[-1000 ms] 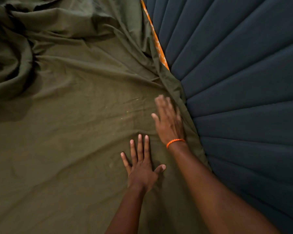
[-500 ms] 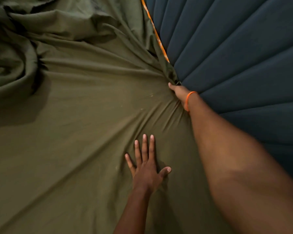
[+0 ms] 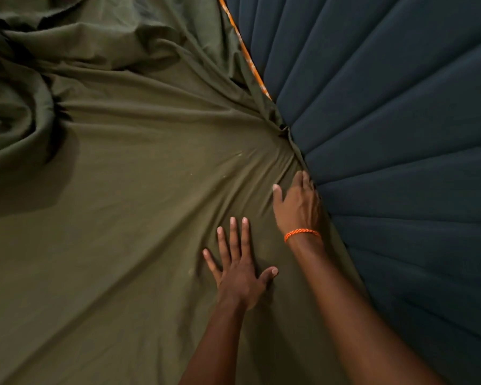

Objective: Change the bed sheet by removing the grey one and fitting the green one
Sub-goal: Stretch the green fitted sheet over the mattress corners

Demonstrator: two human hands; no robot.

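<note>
Head view: padded headboard (image 3: 386, 134) beside green sheet (image 3: 136, 218)

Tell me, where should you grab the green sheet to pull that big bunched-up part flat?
Probably best to pinch the green sheet at the crumpled heap in the far left corner, reaching in from the left side. The folds pile up loose and raised there, so fingers can close round them. Near the left hand and right hand the cloth lies stretched flat, leaving little to grip.

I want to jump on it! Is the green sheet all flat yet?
Not yet. The green sheet is bunched at the far left, with creases near the right hand.
</note>
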